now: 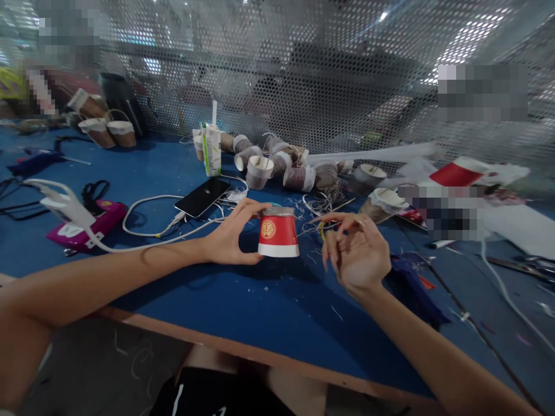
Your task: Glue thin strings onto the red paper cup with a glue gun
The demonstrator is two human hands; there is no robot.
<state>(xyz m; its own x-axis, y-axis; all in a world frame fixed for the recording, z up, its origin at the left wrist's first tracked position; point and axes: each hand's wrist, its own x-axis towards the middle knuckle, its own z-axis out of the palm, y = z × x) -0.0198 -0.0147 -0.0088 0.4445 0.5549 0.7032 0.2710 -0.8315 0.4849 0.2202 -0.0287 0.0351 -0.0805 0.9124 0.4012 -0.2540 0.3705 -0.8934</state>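
"Over the front part of the blue table (pixel 260 312), what does the left hand (pixel 236 237) have?"

"A red paper cup (pixel 281 231) with a gold emblem, upside down, its white rim lowest. The hand grips it in a wide C, thumb at the lower side, fingers at the upper."

"Anything around the cup?"

"Grey cord (pixel 278 211), wound about its narrow top end."

"And the right hand (pixel 359 257)?"

"Half open, near the cup but apart from it, fingers loosely bent. I cannot tell whether it pinches a thin strand."

"What lies behind?"

"A heap of wrapped cups (pixel 299 178), many tipped over, with a drink carton (pixel 212 151) upright at their left. Closer in, a black phone (pixel 202 197) lies with a white cable at its end, and farther left sits a magenta box (pixel 110 218)."

"Beyond those?"

"A perforated metal screen (pixel 260 69)."
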